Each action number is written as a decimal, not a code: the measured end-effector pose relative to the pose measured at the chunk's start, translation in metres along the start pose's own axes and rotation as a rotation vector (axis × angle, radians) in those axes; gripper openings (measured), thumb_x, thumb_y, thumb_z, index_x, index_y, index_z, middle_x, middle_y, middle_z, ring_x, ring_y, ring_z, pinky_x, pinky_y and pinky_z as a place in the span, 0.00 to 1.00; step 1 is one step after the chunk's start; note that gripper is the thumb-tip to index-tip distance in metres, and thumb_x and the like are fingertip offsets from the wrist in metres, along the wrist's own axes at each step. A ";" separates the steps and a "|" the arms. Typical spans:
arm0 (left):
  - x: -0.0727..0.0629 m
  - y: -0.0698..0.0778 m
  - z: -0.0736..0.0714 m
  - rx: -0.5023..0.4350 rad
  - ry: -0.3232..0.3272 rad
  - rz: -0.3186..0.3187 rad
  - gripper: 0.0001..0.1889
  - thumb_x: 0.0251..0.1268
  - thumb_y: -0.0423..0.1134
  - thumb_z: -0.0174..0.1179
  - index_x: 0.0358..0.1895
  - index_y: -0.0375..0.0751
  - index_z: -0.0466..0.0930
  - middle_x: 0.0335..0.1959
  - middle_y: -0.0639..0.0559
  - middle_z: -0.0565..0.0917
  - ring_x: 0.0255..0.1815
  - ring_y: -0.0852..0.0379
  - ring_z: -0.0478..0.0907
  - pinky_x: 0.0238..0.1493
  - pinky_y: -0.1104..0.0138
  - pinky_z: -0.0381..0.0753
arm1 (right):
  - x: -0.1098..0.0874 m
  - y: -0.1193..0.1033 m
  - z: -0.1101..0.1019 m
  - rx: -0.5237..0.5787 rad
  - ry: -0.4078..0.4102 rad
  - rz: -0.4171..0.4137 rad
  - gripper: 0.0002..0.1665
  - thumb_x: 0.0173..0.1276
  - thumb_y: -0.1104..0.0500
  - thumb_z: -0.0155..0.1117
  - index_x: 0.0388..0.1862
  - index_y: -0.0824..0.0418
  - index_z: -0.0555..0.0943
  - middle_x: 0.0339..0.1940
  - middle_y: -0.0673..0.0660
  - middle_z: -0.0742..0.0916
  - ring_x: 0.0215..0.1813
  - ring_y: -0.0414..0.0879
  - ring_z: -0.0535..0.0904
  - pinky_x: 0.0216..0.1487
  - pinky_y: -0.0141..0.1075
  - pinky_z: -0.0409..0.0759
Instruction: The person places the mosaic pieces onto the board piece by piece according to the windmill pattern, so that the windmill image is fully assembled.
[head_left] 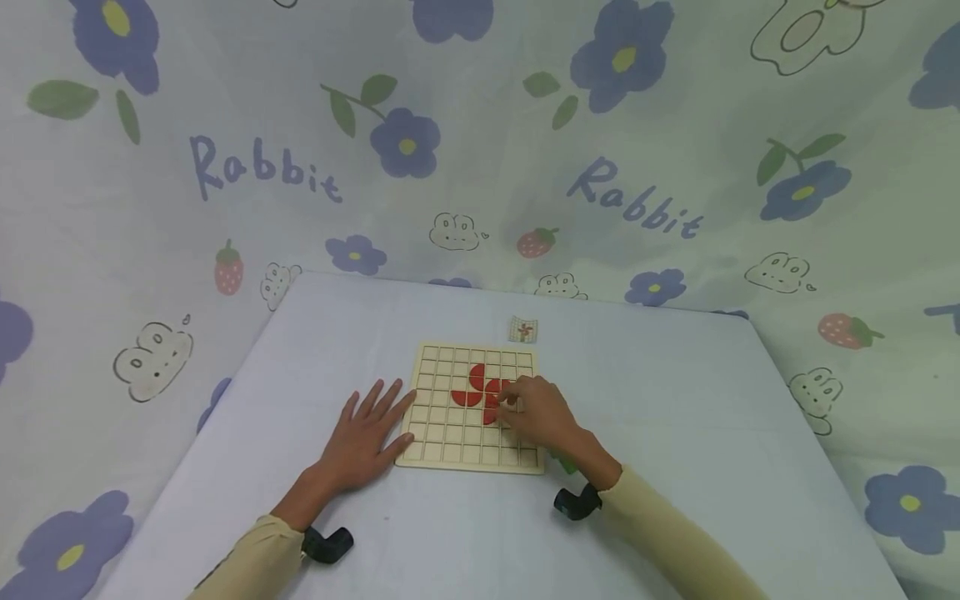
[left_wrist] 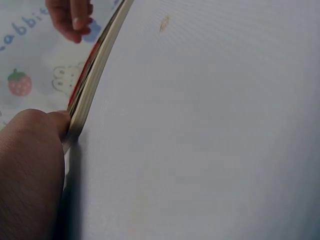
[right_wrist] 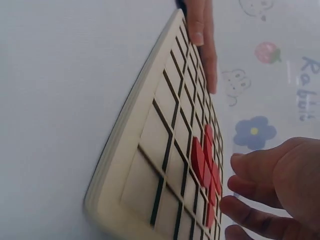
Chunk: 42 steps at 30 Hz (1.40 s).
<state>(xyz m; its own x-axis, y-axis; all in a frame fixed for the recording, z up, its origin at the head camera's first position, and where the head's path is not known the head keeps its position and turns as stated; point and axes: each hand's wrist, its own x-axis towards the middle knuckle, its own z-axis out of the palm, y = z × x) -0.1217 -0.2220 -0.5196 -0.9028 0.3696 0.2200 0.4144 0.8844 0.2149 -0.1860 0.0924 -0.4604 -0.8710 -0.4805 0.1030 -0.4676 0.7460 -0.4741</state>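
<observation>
A pale wooden grid board (head_left: 442, 433) lies on the white table, with several red curved-edge pieces (head_left: 477, 377) set in a pinwheel shape near its middle. My right hand (head_left: 536, 408) is over the right side of the pinwheel, its fingers bent loosely and partly covering some pieces. Seen from the right wrist, the thumb and fingers are apart beside the red pieces (right_wrist: 198, 160), with nothing visible between them. With fingers spread, my left hand (head_left: 363, 442) rests on the table and touches the board's left edge. The left wrist view shows its thumb at the board's side (left_wrist: 92, 82).
A small card (head_left: 522, 329) printed with a red pinwheel on a grid lies behind the board. Something green (head_left: 566, 462) shows partly from beneath the right wrist, at the board's right edge. A patterned cloth (head_left: 480, 167) hangs behind the table.
</observation>
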 end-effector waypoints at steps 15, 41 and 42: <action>0.000 -0.002 0.001 -0.003 -0.001 0.005 0.36 0.73 0.61 0.48 0.78 0.50 0.57 0.78 0.45 0.54 0.78 0.39 0.45 0.70 0.39 0.43 | -0.059 0.050 -0.037 0.047 -0.178 0.187 0.20 0.46 0.58 0.84 0.40 0.54 0.88 0.34 0.43 0.83 0.38 0.42 0.75 0.39 0.39 0.75; 0.000 -0.001 0.000 -0.005 0.016 0.002 0.35 0.72 0.60 0.49 0.77 0.48 0.59 0.78 0.44 0.55 0.77 0.39 0.47 0.69 0.38 0.45 | -0.055 0.073 -0.027 -0.203 0.040 -0.100 0.10 0.49 0.56 0.81 0.32 0.50 0.90 0.35 0.43 0.88 0.39 0.42 0.78 0.42 0.41 0.69; 0.000 -0.001 0.000 -0.005 0.012 0.000 0.35 0.72 0.61 0.48 0.77 0.49 0.59 0.78 0.45 0.55 0.77 0.39 0.46 0.69 0.38 0.44 | -0.054 0.074 -0.027 -0.221 0.050 -0.124 0.09 0.49 0.55 0.81 0.31 0.50 0.89 0.33 0.42 0.88 0.38 0.41 0.78 0.41 0.40 0.68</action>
<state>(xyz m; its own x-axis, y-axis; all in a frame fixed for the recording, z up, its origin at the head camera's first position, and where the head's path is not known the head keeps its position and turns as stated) -0.1217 -0.2230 -0.5198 -0.9012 0.3666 0.2312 0.4153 0.8828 0.2193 -0.1770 0.1858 -0.4776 -0.8084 -0.5557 0.1941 -0.5885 0.7679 -0.2528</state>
